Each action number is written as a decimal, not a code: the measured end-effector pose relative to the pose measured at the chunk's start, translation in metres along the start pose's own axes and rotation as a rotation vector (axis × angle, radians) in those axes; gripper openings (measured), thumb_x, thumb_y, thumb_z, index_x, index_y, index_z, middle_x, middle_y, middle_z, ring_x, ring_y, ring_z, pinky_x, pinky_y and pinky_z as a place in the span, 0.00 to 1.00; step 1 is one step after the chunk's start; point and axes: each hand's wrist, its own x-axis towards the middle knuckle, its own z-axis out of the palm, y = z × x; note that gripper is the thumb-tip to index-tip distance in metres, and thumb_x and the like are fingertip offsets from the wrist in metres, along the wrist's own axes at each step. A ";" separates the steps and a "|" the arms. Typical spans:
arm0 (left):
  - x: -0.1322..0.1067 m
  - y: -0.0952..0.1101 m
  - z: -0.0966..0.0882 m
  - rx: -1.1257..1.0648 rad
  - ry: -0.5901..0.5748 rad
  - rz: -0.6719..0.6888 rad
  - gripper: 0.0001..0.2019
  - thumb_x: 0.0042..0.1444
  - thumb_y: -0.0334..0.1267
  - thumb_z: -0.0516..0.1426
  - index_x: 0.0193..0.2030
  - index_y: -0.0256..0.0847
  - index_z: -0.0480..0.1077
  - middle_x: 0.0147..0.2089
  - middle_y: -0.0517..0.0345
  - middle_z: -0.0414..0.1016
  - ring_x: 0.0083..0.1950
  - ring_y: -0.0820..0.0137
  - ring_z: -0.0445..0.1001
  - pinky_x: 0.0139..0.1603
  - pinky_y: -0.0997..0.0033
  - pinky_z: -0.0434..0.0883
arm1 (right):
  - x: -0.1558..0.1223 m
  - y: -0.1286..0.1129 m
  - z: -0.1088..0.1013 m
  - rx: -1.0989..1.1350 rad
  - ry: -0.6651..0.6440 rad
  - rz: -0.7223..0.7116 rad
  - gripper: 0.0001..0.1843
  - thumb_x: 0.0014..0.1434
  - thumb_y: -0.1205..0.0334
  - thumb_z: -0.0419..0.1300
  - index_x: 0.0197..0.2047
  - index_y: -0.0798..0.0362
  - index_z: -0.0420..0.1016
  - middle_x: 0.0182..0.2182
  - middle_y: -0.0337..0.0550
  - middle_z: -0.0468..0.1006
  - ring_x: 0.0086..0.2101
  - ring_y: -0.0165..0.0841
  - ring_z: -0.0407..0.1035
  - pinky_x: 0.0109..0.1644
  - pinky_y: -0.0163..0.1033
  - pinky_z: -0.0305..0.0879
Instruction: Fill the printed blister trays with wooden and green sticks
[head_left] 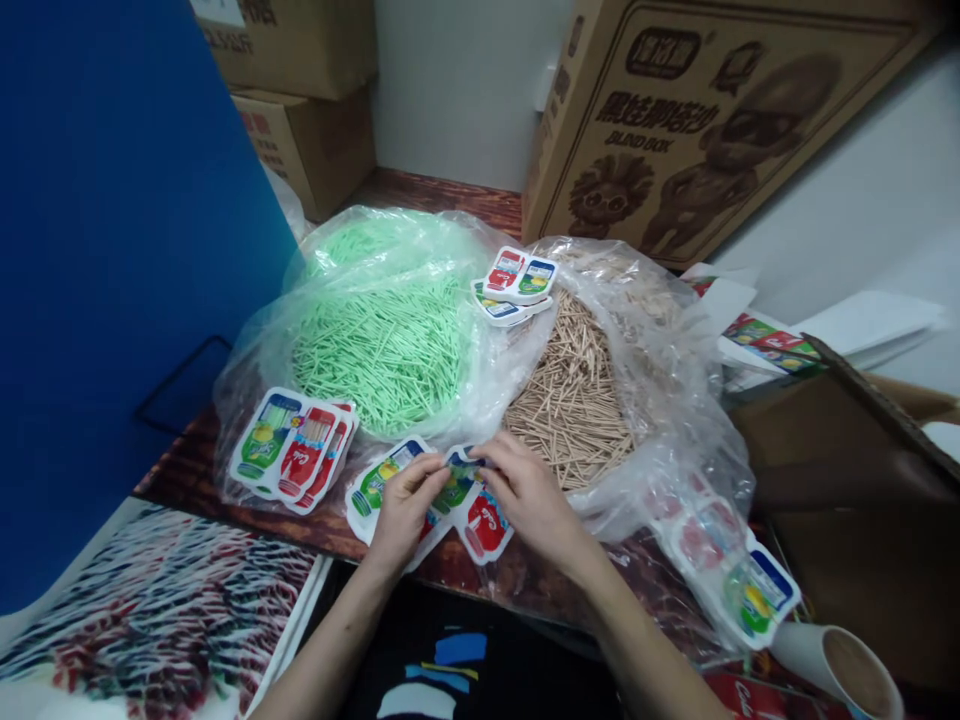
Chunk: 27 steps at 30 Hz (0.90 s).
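Note:
Near the table's front edge, both of my hands pinch a printed card (486, 524) with a green jar and a red Cola jar on it. My left hand (407, 507) has its thumb and forefinger closed at the card's left side. From the right, my right hand (534, 497) closes its fingers on the upper edge, covering part of the print. Another similar card (367, 490) lies partly under my left hand. Just beyond are clear bags of thin green sticks (382, 350) and brown sticks (574, 410).
Stacked cards (292, 450) lie at the left, and more cards (521, 285) rest between the bags. A card (757, 595) sits at the right beside a paper cup (840, 665). A large carton (675, 120) stands behind, and a blue panel (112, 250) borders the left.

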 end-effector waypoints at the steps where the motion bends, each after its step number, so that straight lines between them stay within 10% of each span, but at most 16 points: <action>1: 0.000 0.003 -0.003 -0.010 -0.046 -0.040 0.10 0.51 0.42 0.62 0.37 0.39 0.77 0.40 0.54 0.78 0.42 0.65 0.74 0.45 0.68 0.70 | -0.001 0.001 0.001 0.006 -0.007 -0.017 0.13 0.60 0.72 0.53 0.41 0.48 0.75 0.37 0.42 0.71 0.40 0.35 0.66 0.46 0.41 0.62; 8: 0.004 0.031 -0.023 0.096 -0.583 -0.332 0.12 0.40 0.39 0.67 0.31 0.37 0.76 0.25 0.59 0.74 0.25 0.71 0.68 0.27 0.74 0.67 | -0.018 -0.009 0.006 0.171 0.021 -0.062 0.15 0.62 0.71 0.53 0.49 0.48 0.71 0.38 0.41 0.74 0.40 0.33 0.68 0.45 0.39 0.62; 15: 0.003 0.028 -0.007 0.285 -0.366 -0.139 0.09 0.52 0.41 0.59 0.27 0.38 0.75 0.26 0.59 0.75 0.28 0.69 0.69 0.33 0.71 0.69 | -0.029 0.007 0.012 -0.164 0.118 -0.023 0.12 0.64 0.61 0.54 0.28 0.52 0.67 0.28 0.40 0.69 0.32 0.33 0.63 0.35 0.38 0.57; 27: -0.012 0.020 0.012 0.333 -0.205 -0.038 0.10 0.47 0.39 0.62 0.22 0.38 0.69 0.23 0.63 0.67 0.27 0.72 0.64 0.29 0.75 0.64 | -0.033 0.010 0.021 -0.145 0.250 -0.105 0.19 0.65 0.55 0.52 0.24 0.52 0.67 0.24 0.41 0.69 0.29 0.34 0.62 0.35 0.39 0.56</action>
